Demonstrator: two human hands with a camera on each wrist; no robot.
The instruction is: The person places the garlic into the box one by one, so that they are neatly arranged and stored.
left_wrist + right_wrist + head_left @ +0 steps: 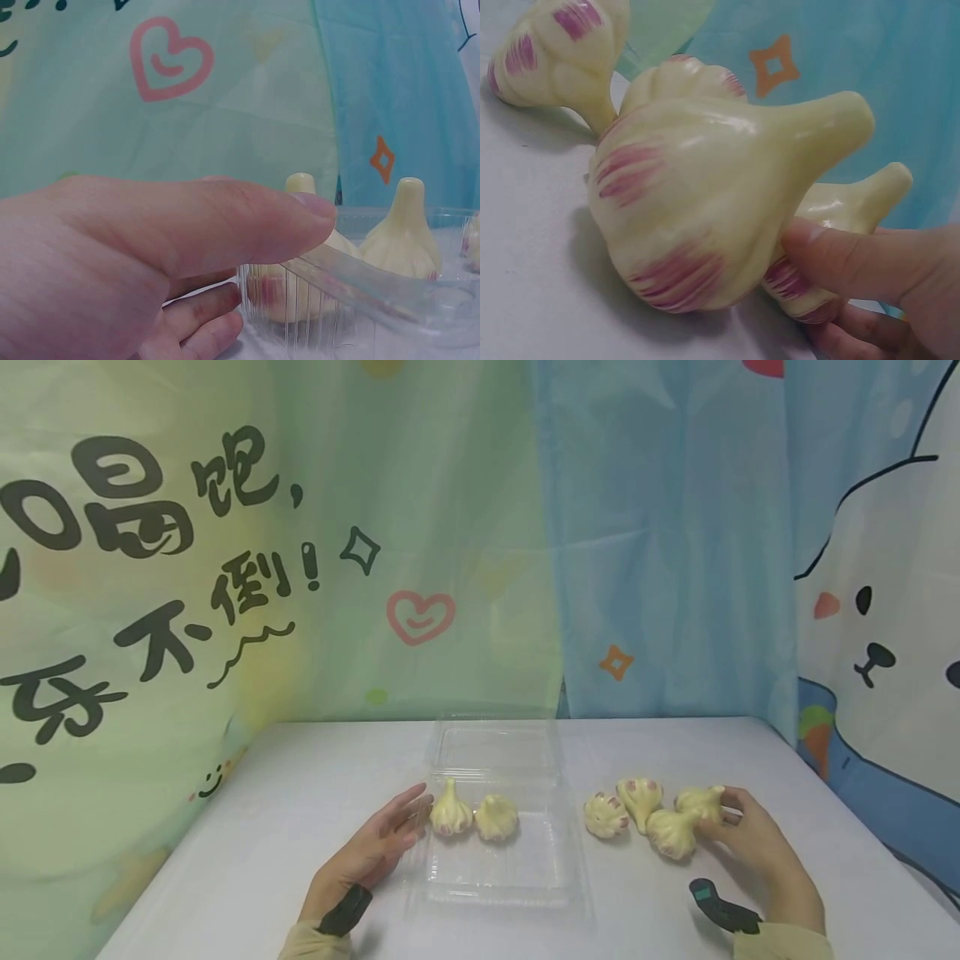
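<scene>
Two garlic bulbs with smooth, glossy surfaces, a left one [451, 811] and a right one [497, 818], sit in a clear plastic clamshell box [495, 893] whose lid is folded back. At the box's left side, my left hand [375, 842] touches the edge with its fingers fairly straight; the left wrist view has the thumb [247, 225] over the rim. To the right of the box lies a cluster of bulbs with purple streaks. My right hand [757, 835] pinches the rightmost bulb [697, 803] between thumb and fingers. Another bulb [697, 202] fills the right wrist view and partly hides the pinched one.
Beside the right hand lie other bulbs: a near one [672, 835], a far one [639, 797] and a left one [606, 816]. The open lid [495, 747] reaches toward the far edge of the white table [300, 802]. A printed curtain [465, 527] hangs behind.
</scene>
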